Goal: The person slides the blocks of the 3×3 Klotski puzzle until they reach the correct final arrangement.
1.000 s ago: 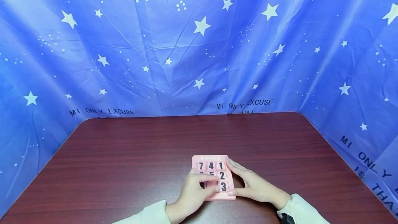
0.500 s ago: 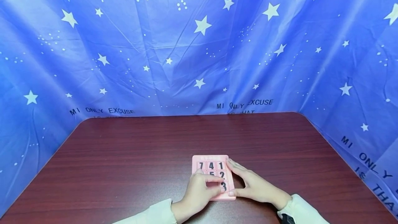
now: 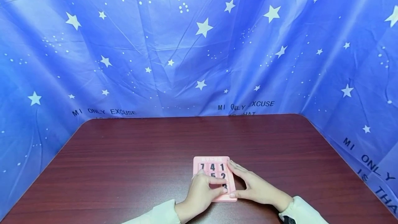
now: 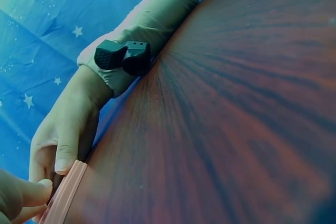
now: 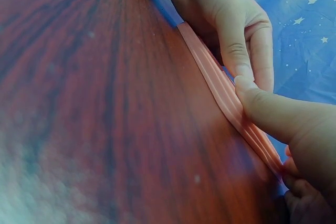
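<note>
A pink number slide puzzle (image 3: 214, 159) lies on the table near its front edge, the tiles 7, 4, 1, 5, 2 and part of 3 showing. My right hand (image 3: 259, 186) grips its right side, fingers along the far part of the edge and thumb at the near corner. My left hand (image 3: 199, 187) lies over the lower left tiles and hides them. Its index finger and thumb reach out straight, tips apart, touching around the 3 tile (image 3: 225, 186). In the right wrist view the puzzle's ridged side (image 5: 226, 98) shows, with both thumb tips close together above it.
The dark red wooden table (image 3: 140, 148) has rounded far corners. A blue curtain (image 3: 174, 44) with white stars stands behind it and along both sides. A black device (image 4: 126, 56) sits on the right wrist, over a pale sleeve (image 4: 152, 19).
My left hand has shifted right across the puzzle, its index finger and thumb moving from the middle column onto the 3 tile. My right hand keeps its grip on the edge.
</note>
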Motion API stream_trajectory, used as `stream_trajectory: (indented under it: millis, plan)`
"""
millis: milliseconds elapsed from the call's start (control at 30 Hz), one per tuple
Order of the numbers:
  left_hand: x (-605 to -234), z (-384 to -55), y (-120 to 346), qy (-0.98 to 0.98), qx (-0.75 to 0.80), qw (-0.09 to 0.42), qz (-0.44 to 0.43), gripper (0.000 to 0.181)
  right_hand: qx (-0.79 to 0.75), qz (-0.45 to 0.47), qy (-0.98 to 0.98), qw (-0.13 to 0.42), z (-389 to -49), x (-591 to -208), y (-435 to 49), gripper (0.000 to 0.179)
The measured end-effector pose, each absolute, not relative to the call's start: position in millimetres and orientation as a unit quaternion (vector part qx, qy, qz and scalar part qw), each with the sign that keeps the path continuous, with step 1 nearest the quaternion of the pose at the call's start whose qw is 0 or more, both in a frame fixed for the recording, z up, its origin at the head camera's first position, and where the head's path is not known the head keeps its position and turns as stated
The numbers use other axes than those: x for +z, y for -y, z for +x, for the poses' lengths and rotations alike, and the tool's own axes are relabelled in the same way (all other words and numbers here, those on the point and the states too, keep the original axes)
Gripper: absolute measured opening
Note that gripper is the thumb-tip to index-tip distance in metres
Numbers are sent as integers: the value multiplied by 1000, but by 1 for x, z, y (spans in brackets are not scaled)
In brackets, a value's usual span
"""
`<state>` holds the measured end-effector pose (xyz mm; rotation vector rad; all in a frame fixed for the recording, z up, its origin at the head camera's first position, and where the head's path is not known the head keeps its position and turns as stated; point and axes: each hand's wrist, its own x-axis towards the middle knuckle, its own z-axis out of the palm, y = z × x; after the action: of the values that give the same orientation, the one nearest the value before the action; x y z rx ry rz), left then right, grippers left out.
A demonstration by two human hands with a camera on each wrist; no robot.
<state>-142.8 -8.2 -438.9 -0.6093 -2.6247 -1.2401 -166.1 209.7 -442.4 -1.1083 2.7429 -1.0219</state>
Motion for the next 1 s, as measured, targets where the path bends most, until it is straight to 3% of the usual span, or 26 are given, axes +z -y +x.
stream_trajectory:
  millis: [367, 1000]
  plan:
    - [-442, -145, 6, 884, -405, 116, -205, 19, -326, -352, -877, 3, -166, -443, -210, 85]
    - [-442, -152, 1, 889, -379, 116, -231, 22, -333, -353, -875, 13, -167, -442, -209, 84]
